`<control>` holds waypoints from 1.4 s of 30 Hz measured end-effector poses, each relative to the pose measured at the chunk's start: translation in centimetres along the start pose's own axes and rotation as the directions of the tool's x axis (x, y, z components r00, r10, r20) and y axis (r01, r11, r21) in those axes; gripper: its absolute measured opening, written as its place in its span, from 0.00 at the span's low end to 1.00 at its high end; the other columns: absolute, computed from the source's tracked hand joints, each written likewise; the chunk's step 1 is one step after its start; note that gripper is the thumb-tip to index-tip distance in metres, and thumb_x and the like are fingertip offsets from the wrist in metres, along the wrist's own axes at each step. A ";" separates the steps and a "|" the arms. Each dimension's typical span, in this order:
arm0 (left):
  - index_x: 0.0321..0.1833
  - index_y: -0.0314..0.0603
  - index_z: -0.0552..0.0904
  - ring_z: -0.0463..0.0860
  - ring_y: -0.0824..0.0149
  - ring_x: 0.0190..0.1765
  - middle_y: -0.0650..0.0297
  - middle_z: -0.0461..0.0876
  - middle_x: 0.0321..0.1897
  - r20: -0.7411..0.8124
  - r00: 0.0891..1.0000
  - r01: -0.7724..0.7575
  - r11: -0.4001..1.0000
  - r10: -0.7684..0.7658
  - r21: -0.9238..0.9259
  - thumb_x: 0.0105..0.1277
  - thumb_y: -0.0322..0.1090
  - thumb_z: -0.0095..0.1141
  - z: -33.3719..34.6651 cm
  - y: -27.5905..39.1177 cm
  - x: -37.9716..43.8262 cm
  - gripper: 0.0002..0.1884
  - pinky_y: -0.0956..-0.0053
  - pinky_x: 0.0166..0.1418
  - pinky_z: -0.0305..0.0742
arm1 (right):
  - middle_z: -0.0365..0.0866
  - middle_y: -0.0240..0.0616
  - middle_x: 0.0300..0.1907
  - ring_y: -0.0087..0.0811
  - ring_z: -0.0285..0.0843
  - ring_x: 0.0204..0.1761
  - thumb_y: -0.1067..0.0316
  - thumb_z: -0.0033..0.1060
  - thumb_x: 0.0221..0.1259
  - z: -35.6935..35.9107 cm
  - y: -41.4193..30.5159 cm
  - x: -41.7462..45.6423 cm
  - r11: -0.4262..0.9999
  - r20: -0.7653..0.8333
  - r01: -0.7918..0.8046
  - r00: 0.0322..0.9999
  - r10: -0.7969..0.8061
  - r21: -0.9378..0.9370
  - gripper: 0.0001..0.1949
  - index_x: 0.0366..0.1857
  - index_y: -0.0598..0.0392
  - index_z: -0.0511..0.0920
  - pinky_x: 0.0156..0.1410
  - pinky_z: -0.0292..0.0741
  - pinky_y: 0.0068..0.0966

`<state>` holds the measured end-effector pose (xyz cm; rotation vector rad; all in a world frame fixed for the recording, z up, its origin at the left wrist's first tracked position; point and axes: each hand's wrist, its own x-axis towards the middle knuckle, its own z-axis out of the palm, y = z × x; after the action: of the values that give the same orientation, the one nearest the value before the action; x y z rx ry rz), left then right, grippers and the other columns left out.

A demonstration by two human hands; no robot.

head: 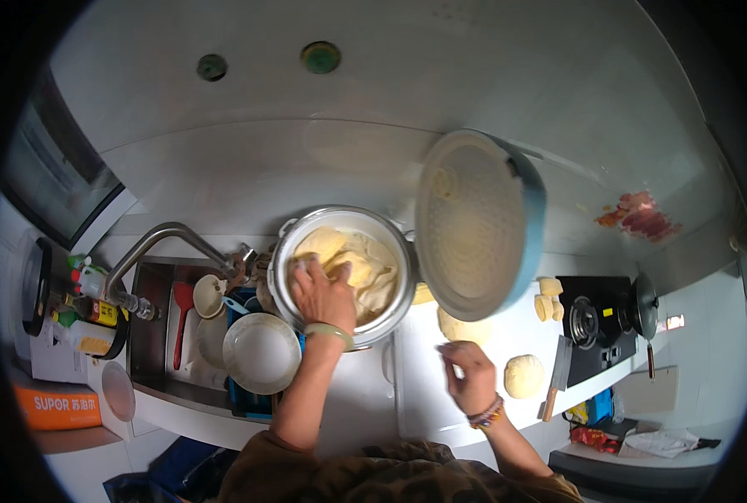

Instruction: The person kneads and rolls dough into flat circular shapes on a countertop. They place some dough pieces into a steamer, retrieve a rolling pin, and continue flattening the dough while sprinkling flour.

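My left hand [326, 298] reaches into a round metal-rimmed pot [277, 264] on the counter. Its fingers are spread over pale yellow dough pieces [351, 267] that lie on a crumpled damp-looking cloth [379, 283]; whether they grip one is hidden. Beside the pot stands its raised lid [474, 226], blue outside, with a pale dimpled inner face. My right hand [472, 375] hovers over a white board [423, 390], loosely curled, with nothing visible in it. Just beyond it a flattened lump of dough [461, 327] is partly behind the lid. Right of that hand sits a rounded dough ball [524, 376].
A cleaver [560, 371] with a wooden handle lies at the board's right edge, below small dough pieces [548, 300]. Further right is a black gas hob [599, 352] with a pan [645, 308]. Left, a sink [150, 377] holds a red spatula [183, 314], under a curved tap [166, 232]. Bowls [261, 352] stand between.
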<state>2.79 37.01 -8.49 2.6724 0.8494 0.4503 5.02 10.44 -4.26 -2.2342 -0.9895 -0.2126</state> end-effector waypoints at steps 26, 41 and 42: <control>0.68 0.41 0.77 0.84 0.44 0.56 0.47 0.86 0.52 -0.032 0.998 -0.046 0.998 0.047 0.045 0.46 0.50 0.77 4.2 -10.9 1.5 0.44 0.52 0.63 0.79 | 0.81 0.52 0.58 0.50 0.78 0.63 0.70 0.59 0.61 -10.5 44.9 -2.7 0.825 0.323 0.007 0.922 0.214 -0.565 0.21 0.60 0.56 0.79 0.68 0.76 0.43; 0.43 0.28 0.87 0.89 0.47 0.47 0.43 0.89 0.38 0.205 0.941 0.293 0.952 -0.271 -0.088 0.62 0.44 0.69 1.6 -2.8 3.5 0.20 0.60 0.53 0.82 | 0.80 0.58 0.53 0.59 0.80 0.55 0.71 0.63 0.61 8.0 -2.1 12.7 0.987 0.226 0.008 0.973 -0.045 0.163 0.20 0.58 0.64 0.76 0.60 0.78 0.44; 0.47 0.24 0.86 0.87 0.45 0.54 0.39 0.88 0.45 0.259 0.916 0.348 0.928 -0.306 -0.135 0.63 0.45 0.69 2.6 -4.2 3.3 0.24 0.58 0.58 0.80 | 0.81 0.59 0.53 0.58 0.80 0.57 0.65 0.61 0.63 10.4 -2.6 14.8 0.997 0.293 -0.056 0.955 0.039 0.050 0.20 0.57 0.64 0.77 0.61 0.78 0.45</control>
<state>4.21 41.79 -11.72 2.2995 1.1001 0.1197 12.32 27.21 -4.96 -2.2751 -1.0771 0.1721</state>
